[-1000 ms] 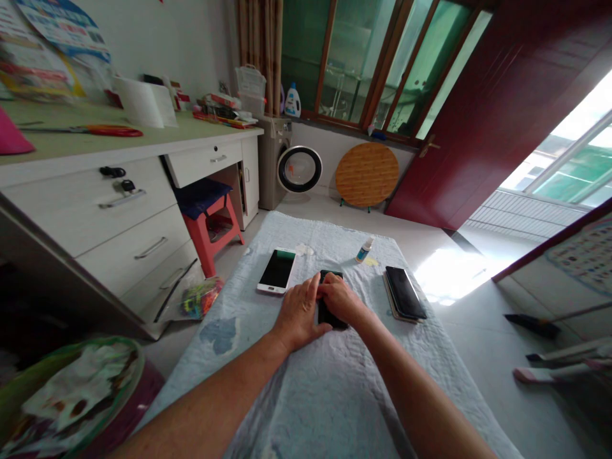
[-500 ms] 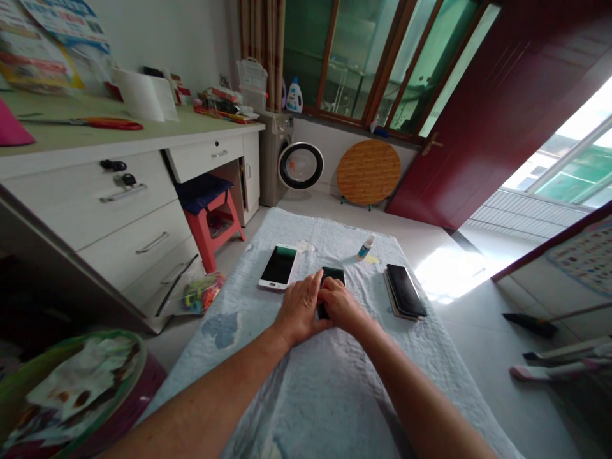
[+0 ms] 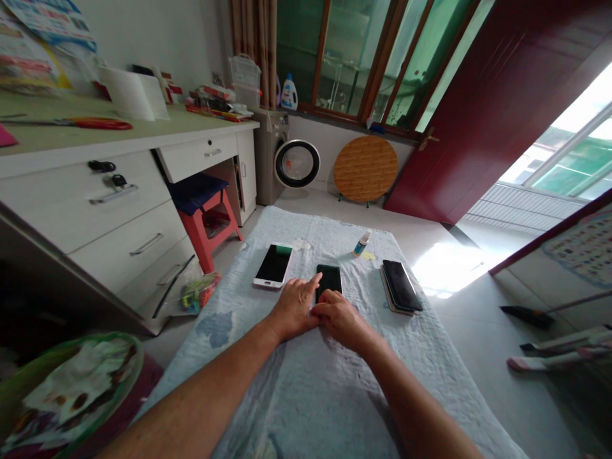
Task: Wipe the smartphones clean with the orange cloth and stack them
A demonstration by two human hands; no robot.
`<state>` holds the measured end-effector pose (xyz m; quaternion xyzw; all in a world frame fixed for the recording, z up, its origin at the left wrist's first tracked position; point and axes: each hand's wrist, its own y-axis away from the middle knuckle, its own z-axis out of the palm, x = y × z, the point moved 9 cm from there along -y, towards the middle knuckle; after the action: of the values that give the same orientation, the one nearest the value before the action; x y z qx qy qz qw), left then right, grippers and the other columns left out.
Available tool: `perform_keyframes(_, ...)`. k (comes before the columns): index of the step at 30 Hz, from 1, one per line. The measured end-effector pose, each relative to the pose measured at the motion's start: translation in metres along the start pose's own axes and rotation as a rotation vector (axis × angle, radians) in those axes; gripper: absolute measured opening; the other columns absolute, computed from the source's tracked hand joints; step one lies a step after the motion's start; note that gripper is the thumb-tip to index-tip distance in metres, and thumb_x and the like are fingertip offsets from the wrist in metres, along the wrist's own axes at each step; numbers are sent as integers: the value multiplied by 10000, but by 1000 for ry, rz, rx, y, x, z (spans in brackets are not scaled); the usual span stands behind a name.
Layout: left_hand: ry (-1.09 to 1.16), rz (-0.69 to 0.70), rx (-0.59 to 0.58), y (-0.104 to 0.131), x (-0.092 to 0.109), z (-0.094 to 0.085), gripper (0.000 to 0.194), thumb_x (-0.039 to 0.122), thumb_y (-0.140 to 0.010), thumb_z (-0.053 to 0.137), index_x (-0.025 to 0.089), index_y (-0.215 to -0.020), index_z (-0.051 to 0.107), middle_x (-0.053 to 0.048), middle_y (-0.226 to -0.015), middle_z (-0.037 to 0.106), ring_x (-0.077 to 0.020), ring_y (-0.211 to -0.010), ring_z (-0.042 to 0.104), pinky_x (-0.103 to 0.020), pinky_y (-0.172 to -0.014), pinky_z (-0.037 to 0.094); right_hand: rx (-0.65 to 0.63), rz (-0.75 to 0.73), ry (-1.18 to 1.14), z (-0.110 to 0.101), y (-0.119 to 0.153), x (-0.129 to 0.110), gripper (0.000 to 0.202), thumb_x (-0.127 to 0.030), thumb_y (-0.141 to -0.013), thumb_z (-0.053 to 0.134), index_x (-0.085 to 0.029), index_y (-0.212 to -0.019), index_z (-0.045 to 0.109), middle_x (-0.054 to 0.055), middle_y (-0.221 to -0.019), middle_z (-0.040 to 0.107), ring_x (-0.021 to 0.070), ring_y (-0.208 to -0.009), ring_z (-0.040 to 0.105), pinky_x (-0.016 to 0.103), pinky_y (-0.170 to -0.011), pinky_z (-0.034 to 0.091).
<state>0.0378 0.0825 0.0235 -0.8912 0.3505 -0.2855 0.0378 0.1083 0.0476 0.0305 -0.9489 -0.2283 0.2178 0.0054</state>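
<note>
Home interior, lived-in room, laundry corner included. Landmark: washing machine (image 3: 271, 156), round door open. Beside it, to the left: white desk (image 3: 201, 153) with drawers; red stool (image 3: 210, 223), dark-cushioned, tucked under the desk. Behind it: brown curtain (image 3: 253, 51). Above and to its right: wood-framed window (image 3: 354, 57), detergent bottle (image 3: 289, 93) on the sill. Right of it: round wooden tabletop (image 3: 366, 168), propped upright; farther right, dark red door (image 3: 478, 108) with handle.
</note>
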Motion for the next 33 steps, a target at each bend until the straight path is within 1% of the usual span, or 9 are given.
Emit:
perform_keyframes(5,9,-13,-12,1,-1,1,956,393,-684,727,203,-1463,206,-118,-1245,624,-307,-1143,552,-505,-1048,306,146,17,-58,-10,-2,17,319,-63,-875,477,-229,-932,744,41,-916,584,153,-868,514,257,-817,419)
perform_keyframes(8,4,1,-19,1,-1,2,984,436,-682,742,204,-1466,194,-120,-1264,614,-315,-1156,546,-515,-1051,301,220,116,-14,-18,-2,39,294,-97,-894,469,-211,-926,738,44,-900,572,159,-866,513,249,-803,413)
perform_keyframes(11,2,12,-22,1,0,3,980,455,-683,743,210,-1462,202,-123,-1260,615,-320,-1154,547,-516,-1045,304,253,230,42,-23,0,55,266,-156,-926,467,-194,-915,729,52,-871,563,165,-839,510,253,-773,402)
perform_keyframes(13,0,8,-24,1,-1,3,971,463,-686,742,209,-1458,212,-124,-1257,618,-321,-1152,547,-517,-1044,304,260,243,82,-24,1,54,262,-189,-942,461,-187,-919,721,55,-870,559,169,-840,509,263,-781,397)
perform_keyframes(16,-7,1,-30,1,-2,4,973,477,-676,753,187,-1446,235,-135,-1271,610,-323,-1157,541,-517,-1050,304,245,171,107,-23,0,39,246,-208,-941,471,-185,-896,712,52,-864,551,166,-840,507,269,-796,393)
perform_keyframes(21,-24,7,-20,1,-3,5,954,466,-683,759,171,-1437,254,-132,-1258,617,-316,-1145,545,-503,-1043,321,169,35,1,-17,2,18,210,-103,-864,533,-184,-871,727,36,-844,548,140,-796,520,248,-772,406)
perform_keyframes(24,-35,19,-10,2,-3,6,930,477,-699,747,173,-1434,266,-135,-1262,614,-313,-1142,544,-498,-1042,320,133,-20,-56,-15,4,14,208,-110,-865,546,-196,-861,736,28,-829,550,131,-788,530,237,-765,413)
perform_keyframes(28,-53,23,-14,1,-3,7,904,513,-697,739,168,-1416,313,-137,-1229,625,-318,-1125,550,-493,-1027,335,160,-5,-72,-17,5,23,206,-136,-889,544,-199,-868,738,29,-843,564,128,-799,538,229,-769,414)
perform_keyframes(33,-62,23,-38,1,0,4,822,522,-709,724,185,-1379,387,-134,-1242,615,-324,-1125,550,-490,-1013,345,275,148,-5,-25,-1,55,239,-228,-933,512,-195,-875,742,34,-825,574,145,-813,532,241,-766,404)
